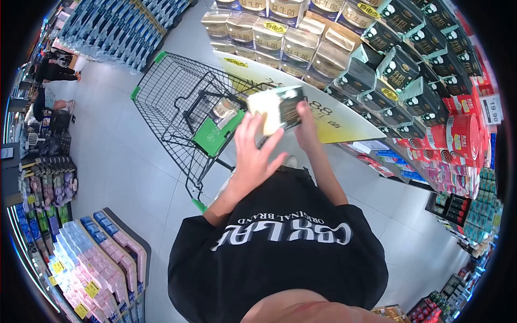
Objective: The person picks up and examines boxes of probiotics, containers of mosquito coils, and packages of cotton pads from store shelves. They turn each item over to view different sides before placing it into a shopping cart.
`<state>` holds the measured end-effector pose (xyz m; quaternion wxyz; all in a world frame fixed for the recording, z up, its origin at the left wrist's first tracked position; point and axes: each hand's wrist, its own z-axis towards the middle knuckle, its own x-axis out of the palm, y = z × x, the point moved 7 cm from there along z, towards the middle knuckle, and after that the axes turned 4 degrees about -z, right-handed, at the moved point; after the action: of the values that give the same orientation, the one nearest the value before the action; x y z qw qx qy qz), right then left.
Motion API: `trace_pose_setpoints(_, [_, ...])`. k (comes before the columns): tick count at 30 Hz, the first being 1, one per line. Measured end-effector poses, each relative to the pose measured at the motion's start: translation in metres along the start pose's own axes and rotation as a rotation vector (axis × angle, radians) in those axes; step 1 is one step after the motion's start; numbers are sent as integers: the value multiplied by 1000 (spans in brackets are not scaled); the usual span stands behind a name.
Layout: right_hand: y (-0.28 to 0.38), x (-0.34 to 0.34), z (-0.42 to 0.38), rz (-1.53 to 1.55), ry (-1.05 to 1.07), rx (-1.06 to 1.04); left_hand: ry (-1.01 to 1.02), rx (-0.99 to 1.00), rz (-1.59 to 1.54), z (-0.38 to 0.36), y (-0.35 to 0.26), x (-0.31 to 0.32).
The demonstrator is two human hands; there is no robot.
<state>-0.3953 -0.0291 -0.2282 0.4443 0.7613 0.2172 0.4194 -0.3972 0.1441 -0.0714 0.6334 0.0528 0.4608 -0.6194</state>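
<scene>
A black-and-cream pack of sanitary pads [291,111], its pale side washed out by glare, is held up in front of my chest. My right hand [307,126] grips its right edge, thumb along the dark face. With fingers spread, my left hand [255,155] is at the pack's lower left, fingertips overlapping the pale side. Just to the left, a shopping cart [172,102] has a green child-seat flap [218,133]. A smaller gold-and-white pack [223,112] lies by that flap.
Stacked gold packs [299,46] and dark packs [398,70] fill a display ahead, above a yellow-white price board [344,124]. Red packages [458,140] stand at the right. A pink-and-blue package stand [91,258] is at lower left. Another person [51,102] is far left.
</scene>
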Motion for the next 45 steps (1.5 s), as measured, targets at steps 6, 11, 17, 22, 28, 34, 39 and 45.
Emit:
trace_pose_setpoints(6, [-16, 46, -48, -475, 271, -98, 225, -439, -1, -24, 113, 4])
trace_pose_setpoints(11, [57, -3, -68, -843, 114, -271, 52, -517, 118, -42, 215, 16])
trace_pose_setpoints(17, [204, -115, -98, -1011, -422, -650, 251, -585, 545, -110, 363, 112])
trace_pose_setpoints(22, [342, -194, -178, -1433, -1129, -1068, 355, -675, 632, -83, 347, 106])
trace_pose_setpoints(28, [426, -316, -203, -1197, -1186, -856, 175, -481, 112, -65, 224, 100])
trace_pose_setpoints(34, [415, -336, -194, -1094, -1450, -885, 478, -510, -165, -89, 140, 143])
trace_pose_setpoints(39, [423, -329, -208, -1136, -1454, -883, 451, -480, -130, -86, 145, 143])
trace_pose_setpoints(45, [409, -256, -238, -814, -1018, -1111, 338, -267, -101, -58, 109, 132])
